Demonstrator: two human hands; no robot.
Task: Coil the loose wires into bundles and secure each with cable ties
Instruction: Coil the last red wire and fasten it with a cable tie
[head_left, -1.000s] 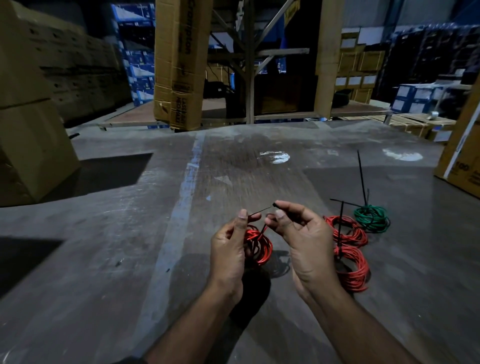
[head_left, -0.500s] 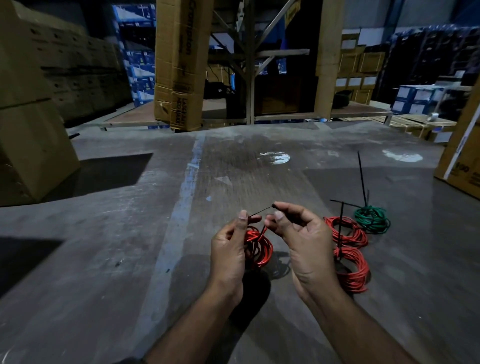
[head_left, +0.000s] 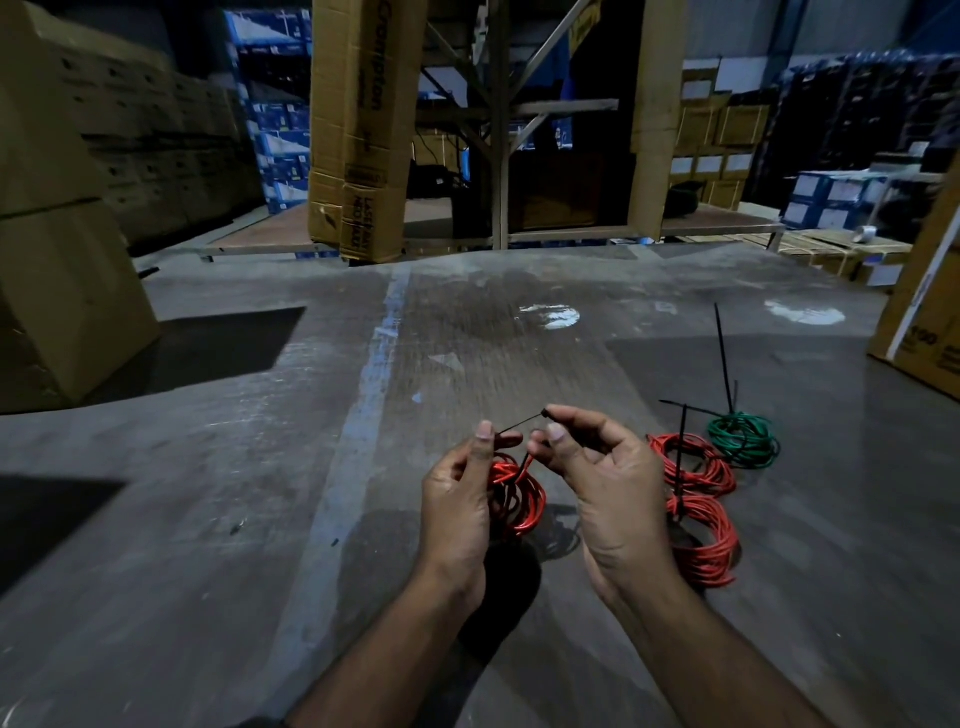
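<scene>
A small red wire coil (head_left: 519, 499) hangs above the concrete floor, held by my left hand (head_left: 457, 499). A black cable tie (head_left: 519, 425) loops around that coil. My left thumb and finger pinch its thin tail, and my right hand (head_left: 597, 483) pinches its head end. On the floor to the right lie two red coils (head_left: 696, 462) (head_left: 711, 545) and one green coil (head_left: 745, 439), each with a black tie sticking up.
Large cardboard boxes (head_left: 62, 291) stand at the left and another box (head_left: 924, 322) at the right edge. A tall carton (head_left: 358, 130) and a metal rack (head_left: 498, 124) rise straight ahead. A faded blue line (head_left: 374, 374) runs along the grey floor.
Almost nothing differs. Both hands stay on the tie and the red coil, with only tiny finger shifts.
</scene>
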